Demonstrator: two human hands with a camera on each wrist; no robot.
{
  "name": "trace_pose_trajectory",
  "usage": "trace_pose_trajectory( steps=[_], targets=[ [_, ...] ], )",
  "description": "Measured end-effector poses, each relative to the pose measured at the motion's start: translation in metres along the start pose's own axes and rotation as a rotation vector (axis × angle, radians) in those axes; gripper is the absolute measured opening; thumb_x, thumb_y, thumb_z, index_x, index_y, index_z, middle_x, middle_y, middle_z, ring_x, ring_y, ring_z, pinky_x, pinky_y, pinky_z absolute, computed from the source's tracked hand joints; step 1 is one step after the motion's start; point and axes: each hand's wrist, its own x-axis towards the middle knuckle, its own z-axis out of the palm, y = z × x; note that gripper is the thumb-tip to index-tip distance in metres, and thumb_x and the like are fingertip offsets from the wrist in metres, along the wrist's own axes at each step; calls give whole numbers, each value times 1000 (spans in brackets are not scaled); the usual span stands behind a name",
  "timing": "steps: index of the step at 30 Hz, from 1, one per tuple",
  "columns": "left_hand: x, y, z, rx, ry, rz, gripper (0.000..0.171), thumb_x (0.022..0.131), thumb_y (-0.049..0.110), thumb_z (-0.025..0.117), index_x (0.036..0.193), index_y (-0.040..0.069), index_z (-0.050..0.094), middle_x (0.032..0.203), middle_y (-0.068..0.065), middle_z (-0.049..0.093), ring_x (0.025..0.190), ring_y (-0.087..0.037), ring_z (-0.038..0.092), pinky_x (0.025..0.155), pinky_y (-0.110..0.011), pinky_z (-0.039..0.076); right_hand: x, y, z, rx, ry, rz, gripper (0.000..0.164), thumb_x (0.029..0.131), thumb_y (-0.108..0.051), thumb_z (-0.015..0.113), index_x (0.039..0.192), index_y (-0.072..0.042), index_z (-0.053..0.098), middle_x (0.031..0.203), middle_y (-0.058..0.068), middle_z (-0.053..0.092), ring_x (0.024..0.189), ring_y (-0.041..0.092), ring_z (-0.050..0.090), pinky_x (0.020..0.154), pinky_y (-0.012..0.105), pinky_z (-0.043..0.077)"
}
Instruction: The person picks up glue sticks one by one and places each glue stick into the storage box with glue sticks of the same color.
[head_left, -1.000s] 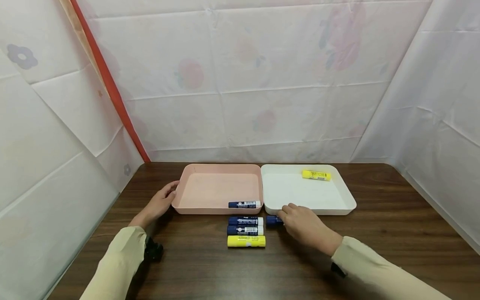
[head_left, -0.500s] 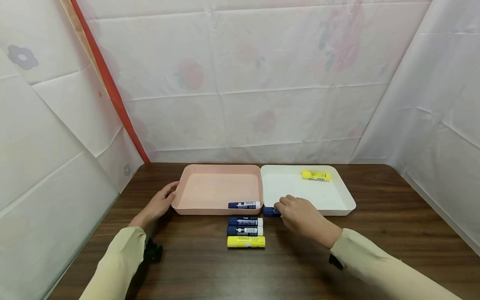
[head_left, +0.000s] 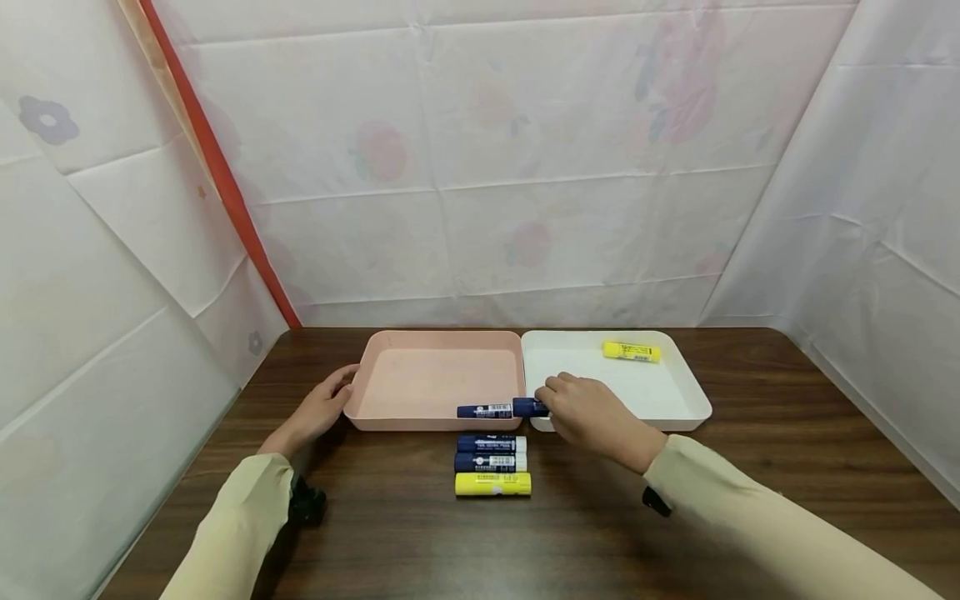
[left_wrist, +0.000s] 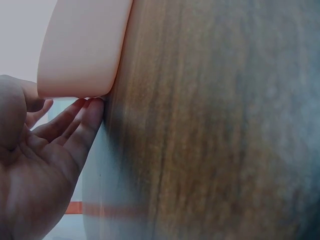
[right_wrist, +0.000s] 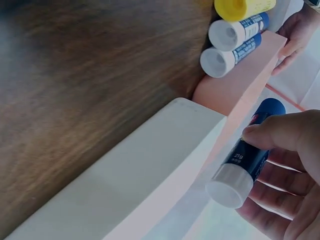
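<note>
My right hand [head_left: 588, 417] pinches a dark blue glue stick [right_wrist: 247, 155] with a white end between thumb and fingers. It is above the near rims, where the pink tray [head_left: 435, 367] and the white tray [head_left: 585, 383] meet. A second blue glue stick [head_left: 483, 411] lies inside the pink tray along its near wall. My left hand [head_left: 318, 408] rests against the pink tray's left side, its extended fingers touching the outer wall in the left wrist view. In the white tray lies a yellow glue stick [head_left: 632, 352].
Before the pink tray, two blue glue sticks [head_left: 491, 444] and a yellow one [head_left: 492, 484] lie in a row on the dark wooden table [head_left: 420, 550]. White patterned sheeting [head_left: 480, 167] stands behind and on both sides.
From beside the row on the table, my right hand has lifted the blue glue stick up and slightly left, over the tray rims. My left hand stays at the pink tray.
</note>
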Motion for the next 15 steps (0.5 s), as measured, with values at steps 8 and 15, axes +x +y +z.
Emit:
trace_pose_trajectory(
  steps=[8,15],
  targets=[
    [-1,0,0,-1,7,12,46,104,13,34,146,-4,26,127,-32,49,113,-40,50,94,-51,38,18,-3,0,-1,30,-22,11,80,-2,64,90,-4,67,78,4,61,69,17,55,54,30,47],
    [0,0,0,-7,8,12,46,104,12,34,146,-4,26,125,-30,50,111,-38,51,92,-48,39,34,-3,1,-1,-8,-17,8,84,-3,61,90,-4,66,81,6,62,73,19,58,57,32,49]
  ],
)
